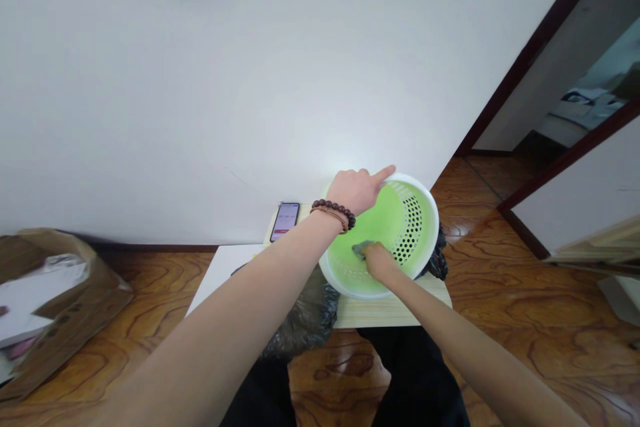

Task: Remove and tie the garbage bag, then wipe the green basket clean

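Note:
A round green and white basket (361, 291) with rows of holes in its side lies tilted, its opening facing me. At its far upper rim my left hand (356, 191) is closed over the edge, with one finger stretched out to the right along the rim. A bead bracelet sits on that wrist. Inside the basket, my right hand (379, 261) is closed on a small grey-green cloth (361, 250), which touches the inner wall. Part of the rim is hidden behind the left hand and forearm.
The basket rests on a small light wooden table (373, 315) against the white wall. A phone (285, 221) lies at its left. Black plastic bags (313, 317) sit beside the basket. An open cardboard box (75, 303) stands on the floor at left; a doorway is at right.

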A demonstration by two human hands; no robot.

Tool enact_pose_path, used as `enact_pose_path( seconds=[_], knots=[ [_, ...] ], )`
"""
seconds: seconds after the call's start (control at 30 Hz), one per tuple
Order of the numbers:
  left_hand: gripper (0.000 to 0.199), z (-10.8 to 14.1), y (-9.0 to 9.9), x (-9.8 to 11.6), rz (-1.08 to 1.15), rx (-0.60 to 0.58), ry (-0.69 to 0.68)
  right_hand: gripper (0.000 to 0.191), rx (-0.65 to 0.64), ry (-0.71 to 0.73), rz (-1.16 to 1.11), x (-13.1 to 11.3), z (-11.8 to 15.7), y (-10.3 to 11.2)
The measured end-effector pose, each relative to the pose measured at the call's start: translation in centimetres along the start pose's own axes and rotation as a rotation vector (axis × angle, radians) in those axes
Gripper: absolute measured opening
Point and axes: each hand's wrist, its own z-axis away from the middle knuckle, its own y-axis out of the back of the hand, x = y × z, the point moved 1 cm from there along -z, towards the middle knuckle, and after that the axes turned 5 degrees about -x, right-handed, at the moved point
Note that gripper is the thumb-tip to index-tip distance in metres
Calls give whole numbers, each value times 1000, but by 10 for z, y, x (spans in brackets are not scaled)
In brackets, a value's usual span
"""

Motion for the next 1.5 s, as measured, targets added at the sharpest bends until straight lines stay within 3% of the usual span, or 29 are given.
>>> enact_pose_path(
  seconds=[0.07,0.13,0.3,0.4,0.6,0.8,0.97,1.07,1.2,1.3,1.37,1.5],
  knots=[
    [46,-1,0,3,8,0,5,35,42,-43,118,17,2,-1],
    [46,-2,-1,6,16,5,5,35,89,-70,87,19,0,-6],
    [46,-4,-2,10,11,-7,21,33,68,-40,-480,-28,-14,-22],
    [46,-1,-1,5,-4,-18,28,32,116,20,-646,-48,-18,-23],
    [46,9,-3,-5,-18,-19,54,34,53,-43,-289,-30,-9,-22],
    [46,21,-2,15,-20,29,63,37,-18,-113,62,-16,1,-13],
    [35,41,-3,16,-49,21,137,37,4,-47,139,7,9,2],
    [38,45,1,16,-64,29,181,38,-18,41,174,19,11,2],
    [61,28,9,23,-70,111,53,37,-23,74,208,14,8,-5],
    [58,13,11,18,-130,126,-145,36,-6,148,235,4,5,-7],
    [52,8,9,8,-146,46,-221,35,-3,166,251,-1,2,-6],
    [45,4,7,-10,-78,-97,-174,34,29,135,272,-2,-6,-1]
  ],
)
